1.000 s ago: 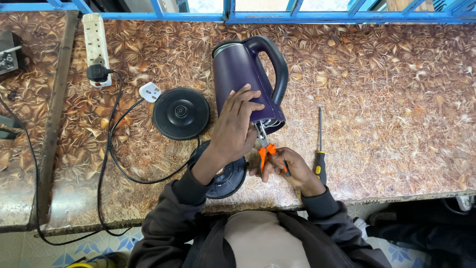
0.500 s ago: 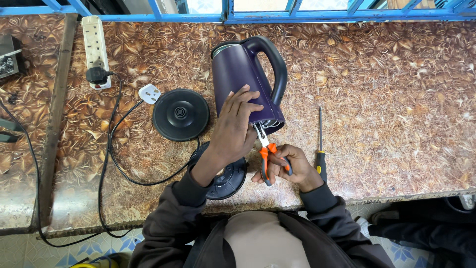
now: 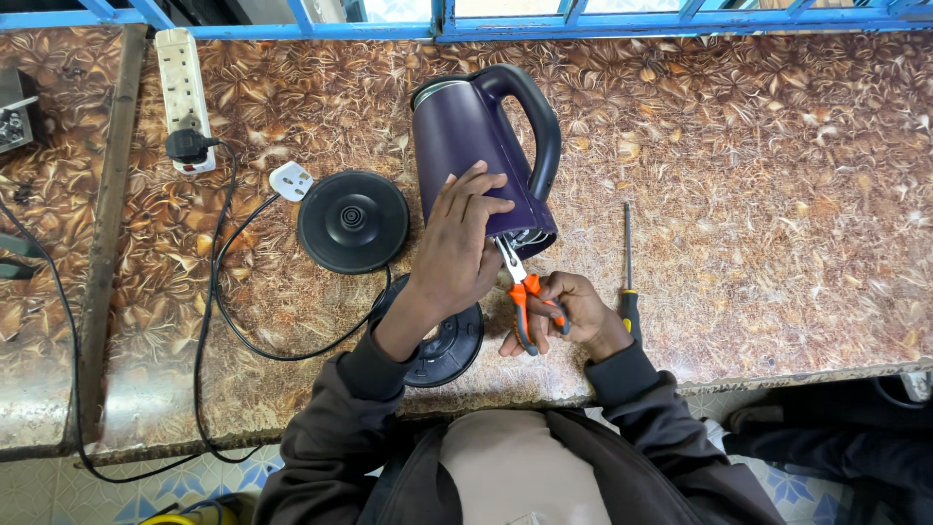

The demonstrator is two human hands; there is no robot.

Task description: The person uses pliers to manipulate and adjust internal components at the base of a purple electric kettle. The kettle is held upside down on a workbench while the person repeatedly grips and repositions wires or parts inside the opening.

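Left hand [image 3: 465,248] fingers clamp the purple kettle [image 3: 476,146] on its side on the tabletop [image 3: 777,194], bracing it while right hand [image 3: 569,316] fingers grip orange pliers [image 3: 523,301] nosed into its open base.

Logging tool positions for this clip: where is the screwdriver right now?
In the head view the screwdriver lies untouched on the patterned countertop, just right of the right hand holding the orange-handled pliers, beside the purple kettle.
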